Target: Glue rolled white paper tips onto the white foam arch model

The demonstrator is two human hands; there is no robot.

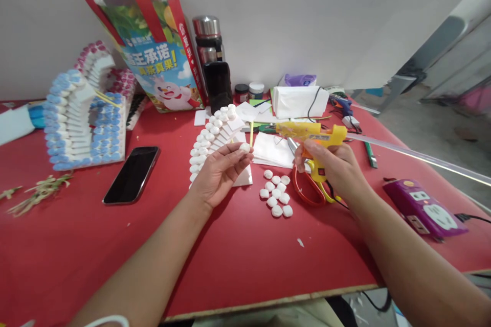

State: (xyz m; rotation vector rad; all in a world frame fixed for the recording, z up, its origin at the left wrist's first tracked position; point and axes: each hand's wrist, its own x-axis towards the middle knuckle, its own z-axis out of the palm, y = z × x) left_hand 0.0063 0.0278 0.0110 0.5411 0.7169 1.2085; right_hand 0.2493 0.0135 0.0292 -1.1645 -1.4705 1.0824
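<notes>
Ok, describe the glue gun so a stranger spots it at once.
On the red table, find the loose white puffs near the middle. Up and right of them, the right grip holds the glue gun. Its yellow body and long clear stick jutting out behind set it apart.

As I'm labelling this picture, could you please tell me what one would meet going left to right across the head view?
Straw-coloured strips, phone lying flat, left hand, loose white pieces, right hand, purple power strip.
</notes>
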